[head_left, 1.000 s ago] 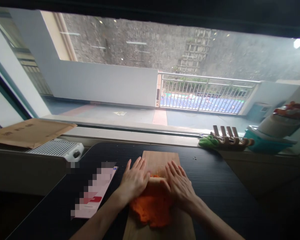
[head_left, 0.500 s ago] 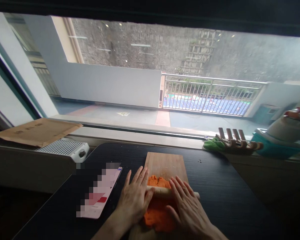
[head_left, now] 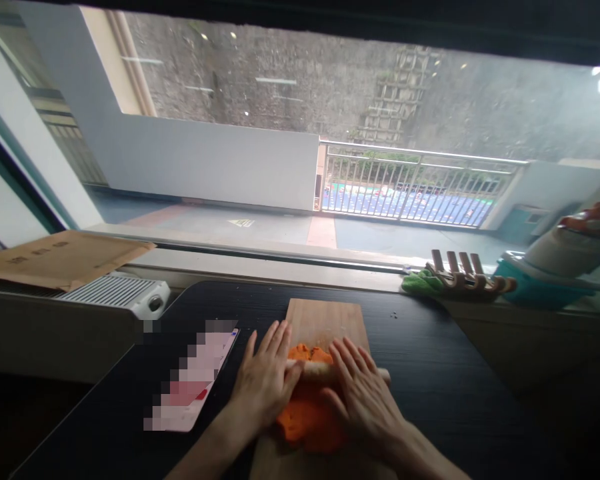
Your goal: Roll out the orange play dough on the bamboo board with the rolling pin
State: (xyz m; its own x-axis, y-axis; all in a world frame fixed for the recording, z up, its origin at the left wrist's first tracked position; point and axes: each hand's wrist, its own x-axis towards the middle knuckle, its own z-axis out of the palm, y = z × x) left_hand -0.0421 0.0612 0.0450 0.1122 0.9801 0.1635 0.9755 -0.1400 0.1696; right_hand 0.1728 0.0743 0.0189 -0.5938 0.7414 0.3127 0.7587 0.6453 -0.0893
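A thin wooden rolling pin [head_left: 314,371] lies crosswise over a flattened piece of orange dough [head_left: 309,421]. Under the dough is a wooden board [head_left: 325,319] on the dark table. My left hand [head_left: 264,377] rests flat over the pin's left end, its fingers stretched forward and the thumb along the pin. On the pin's right part lies my right hand [head_left: 363,387], palm down with fingers extended; the pin's right tip sticks out beyond it. Both palms hide parts of the pin and the dough's sides.
Left of the board lies a phone [head_left: 195,387], its screen partly pixelated. A brown paper envelope [head_left: 65,257] sits on a white heater [head_left: 153,300]. Along the window sill at right are a green cloth [head_left: 423,283], beige hooked pieces [head_left: 463,273] and a teal container [head_left: 535,287].
The rolling pin has shifted slightly forward over the dough under both hands. The whole view has also moved a little, so everything appears further left and up.
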